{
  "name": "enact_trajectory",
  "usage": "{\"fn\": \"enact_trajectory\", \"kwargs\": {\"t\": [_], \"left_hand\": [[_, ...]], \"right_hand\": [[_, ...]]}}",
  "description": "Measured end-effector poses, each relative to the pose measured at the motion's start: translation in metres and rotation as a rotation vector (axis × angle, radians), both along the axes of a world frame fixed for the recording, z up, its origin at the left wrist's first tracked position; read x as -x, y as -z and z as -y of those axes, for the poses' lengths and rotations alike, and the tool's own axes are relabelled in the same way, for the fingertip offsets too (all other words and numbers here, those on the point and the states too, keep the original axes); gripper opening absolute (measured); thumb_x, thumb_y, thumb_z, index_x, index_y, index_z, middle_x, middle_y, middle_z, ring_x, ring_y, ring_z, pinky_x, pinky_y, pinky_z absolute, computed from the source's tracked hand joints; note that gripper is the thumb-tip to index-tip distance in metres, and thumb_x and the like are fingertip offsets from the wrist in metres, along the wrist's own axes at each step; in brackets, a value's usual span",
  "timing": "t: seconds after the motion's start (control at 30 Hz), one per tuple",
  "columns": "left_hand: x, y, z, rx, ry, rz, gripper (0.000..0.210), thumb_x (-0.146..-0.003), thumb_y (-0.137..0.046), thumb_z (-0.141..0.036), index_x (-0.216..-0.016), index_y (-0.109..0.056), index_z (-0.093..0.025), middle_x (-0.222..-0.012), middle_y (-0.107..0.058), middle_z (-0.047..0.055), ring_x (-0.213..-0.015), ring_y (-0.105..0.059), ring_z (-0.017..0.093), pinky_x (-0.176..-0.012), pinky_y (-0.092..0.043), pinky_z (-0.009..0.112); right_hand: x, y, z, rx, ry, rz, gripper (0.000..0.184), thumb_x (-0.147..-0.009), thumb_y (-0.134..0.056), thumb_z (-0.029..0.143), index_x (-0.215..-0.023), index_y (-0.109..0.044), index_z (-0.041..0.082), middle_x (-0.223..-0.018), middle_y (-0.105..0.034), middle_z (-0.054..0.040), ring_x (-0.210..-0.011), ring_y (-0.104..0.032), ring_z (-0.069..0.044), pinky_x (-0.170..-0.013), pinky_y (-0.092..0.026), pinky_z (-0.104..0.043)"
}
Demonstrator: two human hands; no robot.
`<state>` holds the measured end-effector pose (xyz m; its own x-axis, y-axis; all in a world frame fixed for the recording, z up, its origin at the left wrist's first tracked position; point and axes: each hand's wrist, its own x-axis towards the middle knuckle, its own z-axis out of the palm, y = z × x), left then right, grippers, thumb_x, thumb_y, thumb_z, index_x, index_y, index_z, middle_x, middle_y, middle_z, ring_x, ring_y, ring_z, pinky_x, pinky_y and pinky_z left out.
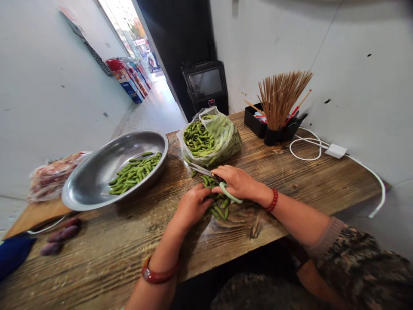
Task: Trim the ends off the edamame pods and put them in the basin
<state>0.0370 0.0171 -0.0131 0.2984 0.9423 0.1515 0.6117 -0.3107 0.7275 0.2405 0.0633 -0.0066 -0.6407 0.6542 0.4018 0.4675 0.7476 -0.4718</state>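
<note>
Wooden table [129, 247]: front edge close to the work, open wood to the right. Steel bowl [97, 172] at left, part-filled with green pods [134, 174]; plastic bag [229, 134] of pods behind the work. Left hand [193, 206] at the loose pile [221, 212] on the table, pinch hidden, can't tell. Right hand [238, 181] clamped on scissors [204, 171]. Step looks like trimming; any cut calls for left hand clear of blades.

Daylight glares through the doorway [121, 17], washing out the street [146, 51] beyond, while my table [129, 241] sits in softer, dimmer light. The metal bowl [97, 174] carries a pale sheen. Soft shadow lies beside my left hand [192, 204]. The wide lens leans the walls [290, 38], and the blue cloth [16, 254] blurs.
</note>
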Motion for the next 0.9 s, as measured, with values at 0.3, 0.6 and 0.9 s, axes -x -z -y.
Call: {"fn": "enact_trajectory", "kwargs": {"t": [0.3, 0.6, 0.9], "left_hand": [[0.002, -0.006, -0.003, 0.006, -0.056, 0.124, 0.003, -0.071, -0.072, -0.018, -0.068, -0.072, -0.020, -0.065, -0.055, 0.003, -0.063, -0.048, 0.016, -0.060, -0.033, 0.026], [0.012, -0.021, 0.002, 0.428, -0.241, 0.914, 0.028, -0.071, -0.077, -0.038, -0.082, -0.067, -0.014, -0.060, -0.051, -0.003, -0.045, -0.033, 0.004, -0.041, -0.019, 0.017], [0.014, -0.021, -0.001, 0.485, -0.242, 1.089, 0.040, -0.070, -0.079, -0.025, -0.107, -0.070, -0.014, -0.072, -0.057, 0.000, -0.046, -0.037, 0.001, -0.039, -0.021, 0.013]], "right_hand": [[-0.001, 0.003, -0.001, 0.005, -0.003, -0.010, 0.036, -0.083, -0.070, 0.035, -0.110, -0.057, 0.015, -0.097, -0.062, -0.0090, -0.091, -0.056, -0.022, -0.080, -0.046, -0.033], [0.001, -0.003, 0.002, 0.046, -0.024, -0.070, 0.032, -0.082, -0.071, 0.031, -0.108, -0.058, 0.016, -0.095, -0.062, -0.0074, -0.087, -0.057, -0.020, -0.078, -0.045, -0.031], [0.001, -0.005, 0.004, 0.061, -0.039, -0.068, 0.036, -0.081, -0.072, 0.031, -0.109, -0.058, 0.014, -0.096, -0.063, -0.0081, -0.087, -0.057, -0.021, -0.078, -0.046, -0.032]]}}
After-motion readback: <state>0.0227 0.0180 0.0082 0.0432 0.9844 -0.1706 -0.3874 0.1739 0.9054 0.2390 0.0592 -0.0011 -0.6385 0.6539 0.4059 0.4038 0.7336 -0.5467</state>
